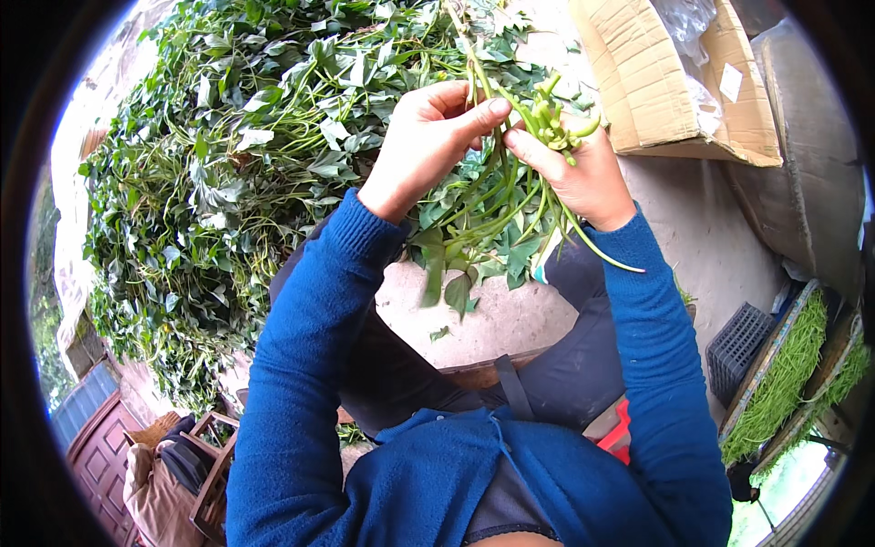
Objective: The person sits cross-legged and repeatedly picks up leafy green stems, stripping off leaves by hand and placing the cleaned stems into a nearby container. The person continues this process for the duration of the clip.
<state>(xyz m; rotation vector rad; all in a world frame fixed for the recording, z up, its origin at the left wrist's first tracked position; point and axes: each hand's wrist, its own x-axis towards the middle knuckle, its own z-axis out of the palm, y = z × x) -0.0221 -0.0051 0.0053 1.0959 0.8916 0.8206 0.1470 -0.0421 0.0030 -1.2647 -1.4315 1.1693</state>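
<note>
My left hand (437, 137) pinches a long green vine stem (480, 72) between thumb and fingers, and leaves hang from the vine below it. Just beside it, my right hand (581, 164) is closed around a bunch of green leaf stalks (547, 119); their cut or snapped ends stick up above the thumb, and long thin stalks trail down towards the right sleeve. The fingertips of both hands are close together. A large heap of leafy green vines (273, 137) lies on the left and beyond the hands.
An open cardboard box (636, 75) with clear plastic inside stands at the upper right. Round trays of thin green strands (779, 376) and a dark plastic basket (738, 349) are at the right. A wooden chair (215, 472) with clothes is at the lower left. Fallen leaves lie on the concrete floor (478, 321).
</note>
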